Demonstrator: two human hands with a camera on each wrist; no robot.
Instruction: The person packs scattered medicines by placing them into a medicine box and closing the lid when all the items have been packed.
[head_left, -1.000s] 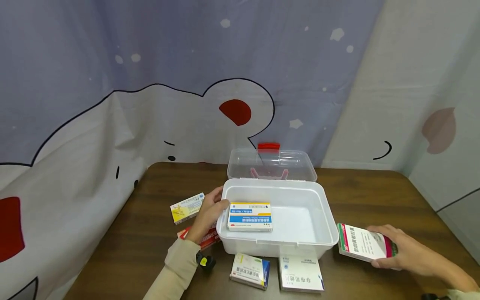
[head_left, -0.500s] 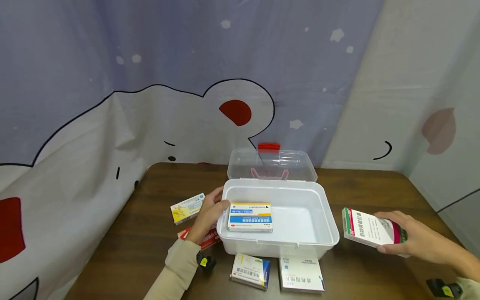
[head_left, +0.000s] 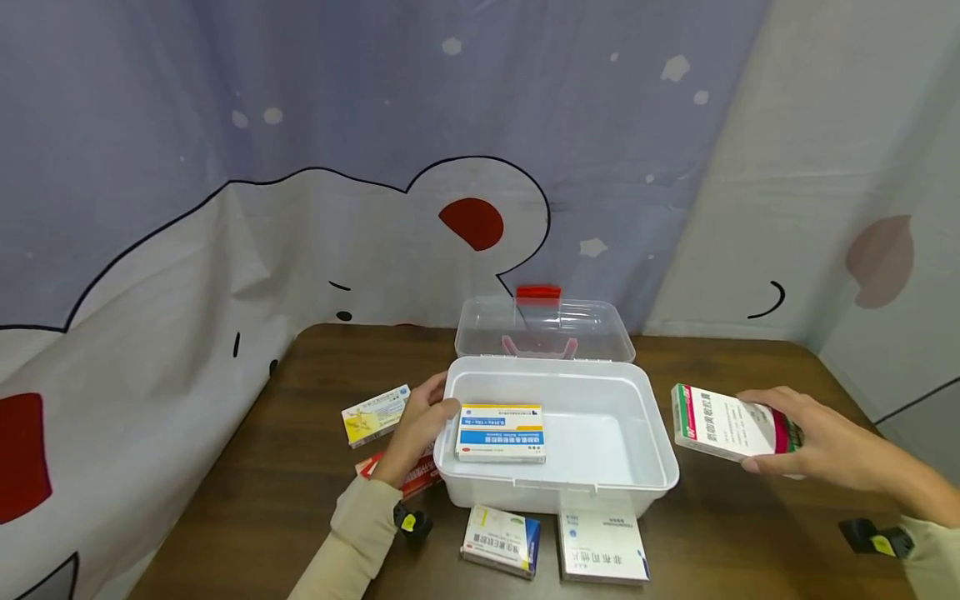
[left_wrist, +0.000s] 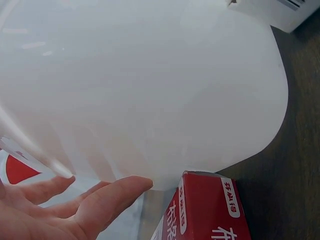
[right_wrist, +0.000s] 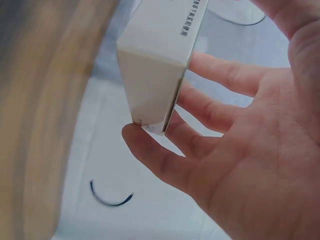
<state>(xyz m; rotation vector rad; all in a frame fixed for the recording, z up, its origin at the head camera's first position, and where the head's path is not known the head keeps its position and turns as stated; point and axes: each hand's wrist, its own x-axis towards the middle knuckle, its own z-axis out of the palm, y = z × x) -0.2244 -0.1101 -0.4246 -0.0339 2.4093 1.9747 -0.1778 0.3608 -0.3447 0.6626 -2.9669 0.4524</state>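
Note:
A white plastic storage box [head_left: 517, 497] stands on the table with its lid tipped back. My left hand [head_left: 422, 425] holds its left side, thumb at the rim and fingers along the outer wall. To the right of the box and above the table, my right hand [head_left: 817, 437] grips a white medicine box [head_left: 727, 423] with green and magenta ends by its right end; the right wrist view shows the fingers around its pale end [right_wrist: 150, 87]. Inside the storage box, on the left, lies a blue-and-white medicine box [head_left: 500, 435] with a yellow stripe.
The clear lid [head_left: 592, 325] leans behind. Left of the storage box lie a yellow-and-white medicine box [head_left: 375, 415] and a red one [left_wrist: 212, 205], partly under the left arm. In front are a white-and-blue box [head_left: 498, 540] and a white one [head_left: 602, 550]. A printed curtain [head_left: 360, 100] hangs behind the table.
My right hand has lifted the white medicine box up from near the table, first slightly right, then back left toward the storage box. The left hand stays in place.

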